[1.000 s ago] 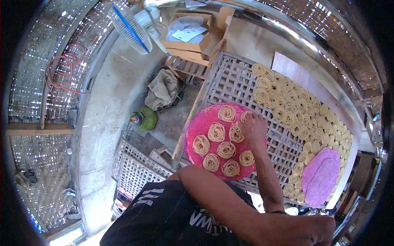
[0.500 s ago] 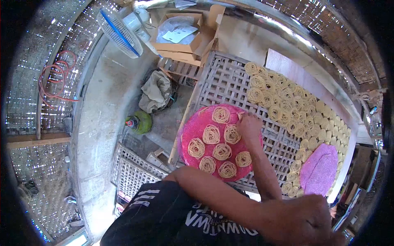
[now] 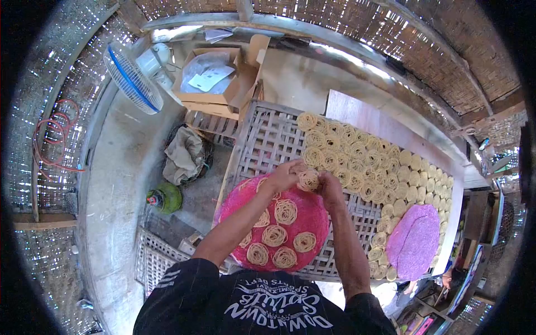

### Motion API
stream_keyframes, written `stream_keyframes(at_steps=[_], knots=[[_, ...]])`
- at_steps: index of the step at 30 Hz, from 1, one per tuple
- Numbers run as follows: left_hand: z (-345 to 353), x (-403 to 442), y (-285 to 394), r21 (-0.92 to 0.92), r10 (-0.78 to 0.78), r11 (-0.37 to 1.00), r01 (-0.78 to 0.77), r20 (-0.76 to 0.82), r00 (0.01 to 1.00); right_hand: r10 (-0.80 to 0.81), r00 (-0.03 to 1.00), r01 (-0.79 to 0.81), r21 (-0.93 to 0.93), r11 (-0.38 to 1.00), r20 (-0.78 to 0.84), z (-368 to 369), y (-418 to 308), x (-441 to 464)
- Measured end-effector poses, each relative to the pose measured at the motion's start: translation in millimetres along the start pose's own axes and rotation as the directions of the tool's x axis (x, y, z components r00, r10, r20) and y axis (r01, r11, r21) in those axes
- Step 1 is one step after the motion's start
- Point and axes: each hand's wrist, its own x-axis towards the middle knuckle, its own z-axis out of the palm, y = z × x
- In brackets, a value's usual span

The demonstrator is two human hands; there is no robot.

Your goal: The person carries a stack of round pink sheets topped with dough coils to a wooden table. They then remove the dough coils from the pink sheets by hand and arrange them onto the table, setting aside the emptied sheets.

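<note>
Above the far right edge of a round pink tray (image 3: 318,215), a coiled noodle nest (image 3: 307,180) is pinched between both hands. My left hand (image 3: 286,175) grips its left side, and my right hand (image 3: 330,188) holds its right side. Several pale noodle nests (image 3: 274,235) lie spaced out on the pink surface, some partly hidden under my left forearm. The tray rests on a woven lattice rack (image 3: 268,137). Beyond my right hand, many nests (image 3: 357,149) sit in close rows on the rack.
A purple-pink oval sheet (image 3: 413,241) lies over nests at the right. To the left are a fan (image 3: 133,78), an open cardboard box (image 3: 209,78), a cloth-topped basket (image 3: 184,156) and a green gas cylinder (image 3: 165,197). Another lattice rack (image 3: 153,257) leans at lower left.
My left hand has come forward from the lower right to the far side of the tray. Both hands now hold a nest, lifted from the tray. The camera view has shifted.
</note>
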Motion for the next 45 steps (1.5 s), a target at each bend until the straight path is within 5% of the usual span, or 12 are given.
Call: stream_keyframes(at_steps=[4, 6, 11, 18, 21, 23, 25, 31, 34, 37, 40, 45], knots=[[-20, 41, -1, -0.084, -0.152, 0.985, 0.151, -0.006, 0.988, 0.076, 0.994, -0.085, 0.111, 0.990, 0.083, 14, -33, 25], [-25, 55, -4, -0.109, -0.044, 0.994, 0.028, -0.153, 0.987, -0.155, 0.986, 0.162, -0.161, 0.974, 0.052, 21, -30, 51], [-22, 86, 18, 0.343, 0.062, 0.935, 0.090, -0.408, 0.911, -0.615, 0.782, 0.476, -0.734, 0.484, 0.101, 31, -19, 124], [-18, 88, 32, 0.695, 0.345, 0.719, 0.011, -0.371, 0.862, -0.762, 0.627, 0.395, -0.909, 0.129, 0.165, 49, -46, 111], [-39, 48, 34, 0.714, 0.388, 0.696, -0.078, -0.283, 0.877, -0.679, 0.649, 0.476, -0.880, 0.011, 0.343, 58, -23, 60], [-54, 9, 32, 0.720, 0.423, 0.673, -0.168, -0.189, 0.886, -0.328, 0.656, 0.700, -0.711, -0.072, 0.680, 58, -3, 25], [-67, -23, 30, 0.724, 0.416, 0.666, -0.180, -0.160, 0.895, -0.385, 0.451, 0.836, -0.532, -0.136, 0.805, 63, 31, -3], [-64, -76, 41, 0.684, 0.372, 0.709, -0.172, -0.155, 0.915, -0.324, 0.401, 0.733, -0.512, -0.448, 0.857, 78, 53, -8], [-73, -77, 34, 0.754, 0.430, 0.583, -0.302, 0.029, 0.902, -0.382, 0.416, 0.757, -0.547, -0.357, 0.825, 79, 47, 5], [-73, -62, 30, 0.707, 0.279, 0.677, -0.205, 0.011, 0.960, -0.288, 0.842, 0.538, -0.751, 0.383, 0.456, 74, 32, 22], [-63, -31, 12, 0.518, 0.137, 0.853, -0.062, -0.108, 0.985, -0.143, 0.968, 0.232, -0.512, 0.827, 0.208, 60, 7, 40], [-41, 44, -13, 0.428, 0.157, 0.904, -0.017, -0.294, 0.943, -0.161, 0.979, 0.199, -0.381, 0.903, 0.129, 40, -17, 74]])
